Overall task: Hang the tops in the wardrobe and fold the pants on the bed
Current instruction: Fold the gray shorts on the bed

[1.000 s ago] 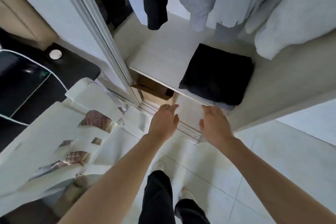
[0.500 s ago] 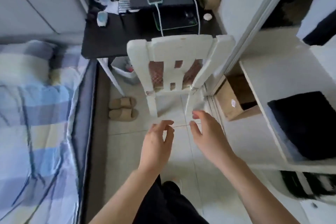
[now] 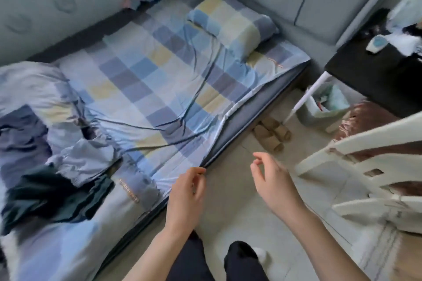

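Pants (image 3: 52, 196) lie crumpled on the bed (image 3: 159, 70), long axis unclear.

Dark garment (image 3: 52, 198) on the bed (image 3: 159, 80) is motion-blurred, its kind unclear.

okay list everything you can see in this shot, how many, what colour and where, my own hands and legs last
bed: one, blue-and-yellow checked sheet, left and centre
pillow: one, same check, head of bed
clothes pile: several pieces, blue-grey and dark green, left on bed
slippers: one pair, tan, floor beside bed
bin: one, pale green, under desk
desk: one, black, right
chair: one, white, right
left hand: empty, fingers loosely curled, over the bed edge
right hand: empty, above the floor
legs: black trousers, bottom
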Available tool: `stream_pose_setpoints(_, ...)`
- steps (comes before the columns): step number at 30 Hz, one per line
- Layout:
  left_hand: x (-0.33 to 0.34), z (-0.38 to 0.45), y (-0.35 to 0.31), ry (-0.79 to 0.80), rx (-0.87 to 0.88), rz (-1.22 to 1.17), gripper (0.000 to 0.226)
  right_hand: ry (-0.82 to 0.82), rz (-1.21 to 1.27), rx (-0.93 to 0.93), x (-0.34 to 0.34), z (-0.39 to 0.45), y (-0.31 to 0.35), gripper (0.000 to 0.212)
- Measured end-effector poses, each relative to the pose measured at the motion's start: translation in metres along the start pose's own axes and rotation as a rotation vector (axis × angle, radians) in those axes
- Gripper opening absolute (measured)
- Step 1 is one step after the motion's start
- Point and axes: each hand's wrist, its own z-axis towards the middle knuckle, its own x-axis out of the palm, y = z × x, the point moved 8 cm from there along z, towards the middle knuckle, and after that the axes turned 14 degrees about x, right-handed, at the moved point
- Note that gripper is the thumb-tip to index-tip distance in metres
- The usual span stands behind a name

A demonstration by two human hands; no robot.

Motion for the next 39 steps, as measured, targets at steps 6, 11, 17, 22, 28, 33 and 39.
stream_pose_setpoints(6, -0.150, 0.004, 0.137, -0.172, -0.232, 0.062, 0.016, 0.205, -0.108, -0.147, 0.147, 0.017, 0.137, 0.028)
stream_pose_setpoints(11, -0.243, 0.009, 0.246, -0.292, -0.463, 0.084, 0.019, 0.411, -0.240, -0.276, 0.268, 0.030, 0.233, 0.030)
stream_pose_setpoints(17, -0.291, 0.013, 0.358, -0.355, -0.731, 0.016, 0.023, 0.561, -0.404, -0.370, 0.384, 0.052, 0.306, 0.030)
stream_pose_setpoints(22, -0.299, 0.012, 0.440, -0.456, -0.928, -0.132, 0.022, 0.662, -0.501, -0.409, 0.487, 0.073, 0.336, 0.025)
stream_pose_setpoints(28, -0.283, 0.012, 0.533, -0.548, -1.030, -0.199, 0.027, 0.742, -0.587, -0.430, 0.617, 0.117, 0.342, 0.034)
stream_pose_setpoints(33, -0.286, 0.033, 0.597, -0.637, -1.055, -0.196, 0.041, 0.719, -0.668, -0.422, 0.689, 0.149, 0.335, 0.051)
stream_pose_setpoints(39, -0.269, 0.061, 0.648, -0.753, -1.071, -0.333, 0.063, 0.722, -0.716, -0.345, 0.754, 0.177, 0.325, 0.068)
